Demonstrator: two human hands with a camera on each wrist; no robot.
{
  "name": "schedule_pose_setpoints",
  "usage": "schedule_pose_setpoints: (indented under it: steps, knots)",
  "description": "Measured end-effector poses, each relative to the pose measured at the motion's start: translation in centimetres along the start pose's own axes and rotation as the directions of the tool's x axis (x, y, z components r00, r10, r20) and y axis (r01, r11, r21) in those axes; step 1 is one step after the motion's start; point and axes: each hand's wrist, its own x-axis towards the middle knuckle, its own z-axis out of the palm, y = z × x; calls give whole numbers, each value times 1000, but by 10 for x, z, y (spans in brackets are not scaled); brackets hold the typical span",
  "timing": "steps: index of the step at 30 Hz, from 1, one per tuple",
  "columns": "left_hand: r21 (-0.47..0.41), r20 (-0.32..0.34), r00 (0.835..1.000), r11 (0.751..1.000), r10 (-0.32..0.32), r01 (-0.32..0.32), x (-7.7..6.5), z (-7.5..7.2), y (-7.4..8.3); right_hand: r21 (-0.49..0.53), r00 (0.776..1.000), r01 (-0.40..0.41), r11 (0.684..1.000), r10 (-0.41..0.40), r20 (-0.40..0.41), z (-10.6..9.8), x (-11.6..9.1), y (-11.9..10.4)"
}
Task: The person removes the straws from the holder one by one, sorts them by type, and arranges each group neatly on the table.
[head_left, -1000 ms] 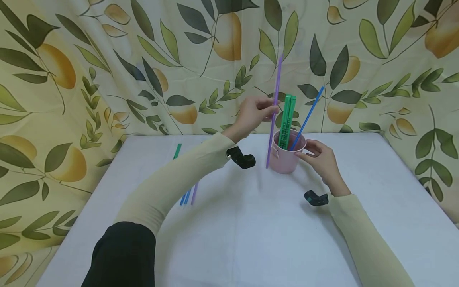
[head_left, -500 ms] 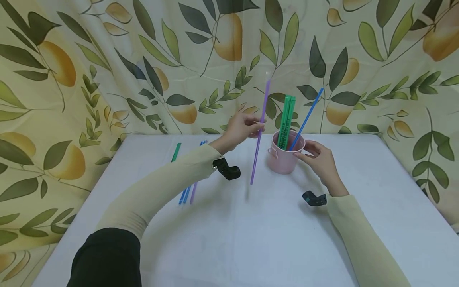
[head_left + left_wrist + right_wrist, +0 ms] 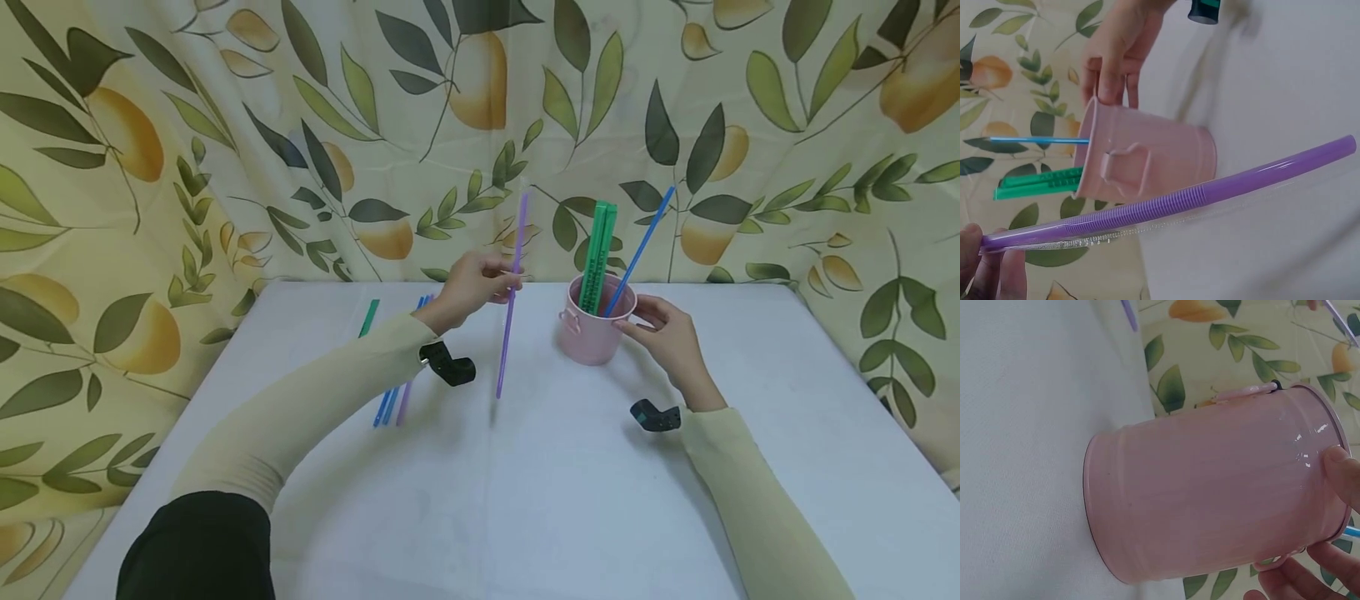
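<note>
My left hand (image 3: 480,282) pinches a purple bendy straw (image 3: 508,333) in a clear wrapper, near its upper part. The straw stands nearly upright over the table, left of a pink bucket (image 3: 592,343). In the left wrist view its ribbed bend (image 3: 1141,211) shows. My right hand (image 3: 667,342) holds the bucket at its rim, thumb (image 3: 1342,475) on the outer wall and fingers by the side handle. Green ruler-like strips (image 3: 597,258) with printed marks and a blue straw (image 3: 643,242) lean inside the bucket.
On the table's left lie a green strip (image 3: 368,318), blue straws (image 3: 387,407) and another purple straw (image 3: 404,404), partly hidden under my left sleeve. A leaf-and-fruit patterned curtain (image 3: 300,125) hangs right behind the white table (image 3: 570,483).
My left hand has carried the purple straw left and lower, away from beside the bucket. The right hand keeps its hold on the bucket, which stays in place.
</note>
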Motion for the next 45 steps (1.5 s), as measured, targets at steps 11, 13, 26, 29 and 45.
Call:
schedule_pose_setpoints:
  steps: [11,13,26,29,45]
  knots:
    - [35,-27,999,998,-41,42,-11,-22,-24,-1,1000,-15,1000,15,21,3,-4,4]
    - [35,-39,998,998,-52,54,-13,-27,-28,-2,1000,-14,1000,14,23,3,-4,4]
    - [89,-71,990,987,-125,132,-13,-51,-40,-4,1000,-10,1000,10,11,1,-4,1]
    - [106,-74,986,982,-147,154,-13,-55,-45,-3,1000,-4,1000,4,7,0,-2,1]
    - [150,-141,965,959,-219,240,-7,-70,-91,5,1000,3,1000,-3,1,1,-1,1]
